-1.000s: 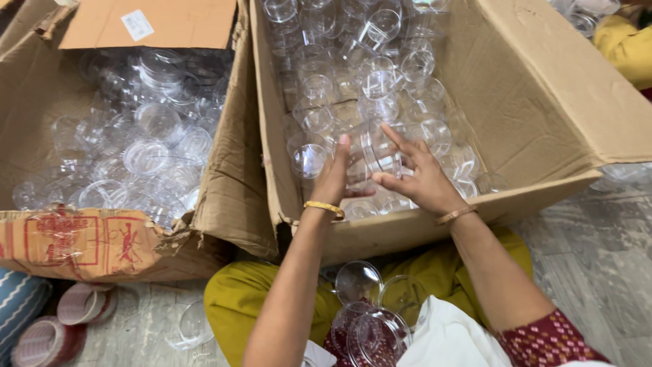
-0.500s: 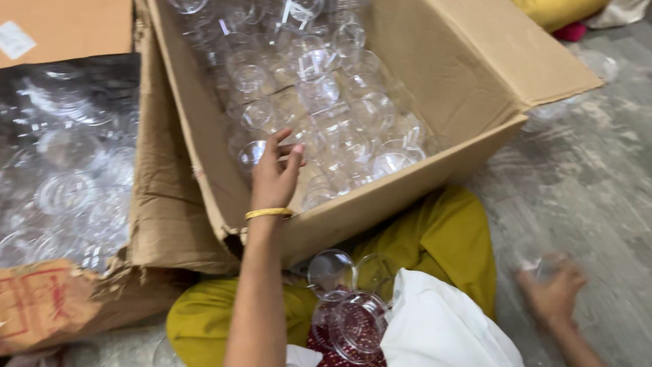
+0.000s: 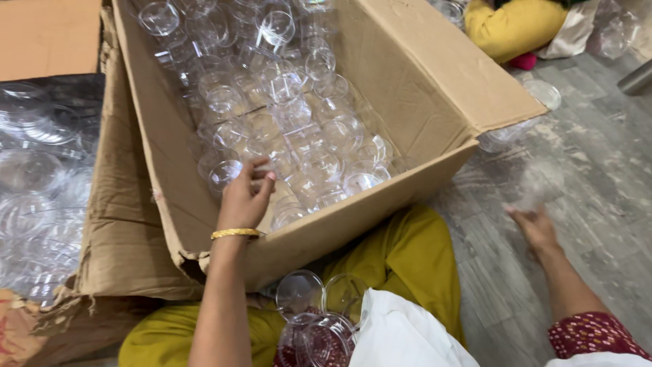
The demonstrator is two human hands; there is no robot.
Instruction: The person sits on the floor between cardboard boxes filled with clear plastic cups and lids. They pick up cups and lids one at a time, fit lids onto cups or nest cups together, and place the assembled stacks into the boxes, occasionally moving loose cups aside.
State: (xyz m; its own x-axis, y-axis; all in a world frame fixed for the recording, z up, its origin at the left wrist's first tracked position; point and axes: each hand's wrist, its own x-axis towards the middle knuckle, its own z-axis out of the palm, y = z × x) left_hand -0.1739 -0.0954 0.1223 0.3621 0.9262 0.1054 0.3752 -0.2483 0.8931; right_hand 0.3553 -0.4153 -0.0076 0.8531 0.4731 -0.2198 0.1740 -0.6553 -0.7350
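The left hand [image 3: 243, 197] reaches into the big open brown cardboard box [image 3: 435, 75], its fingers curled loosely around a small clear round plastic container [image 3: 224, 173] near the box's front wall, seemingly pinching its rim so one piece lifts free of the heap. The right hand [image 3: 533, 224] stretches out low over the grey wood-patterned floor [image 3: 598, 170], blurred, so whether it is open or holding something clear cannot be told. More clear containers [image 3: 316, 326] rest stacked in the person's lap, within easy reach, beside white cloth [image 3: 401, 336].
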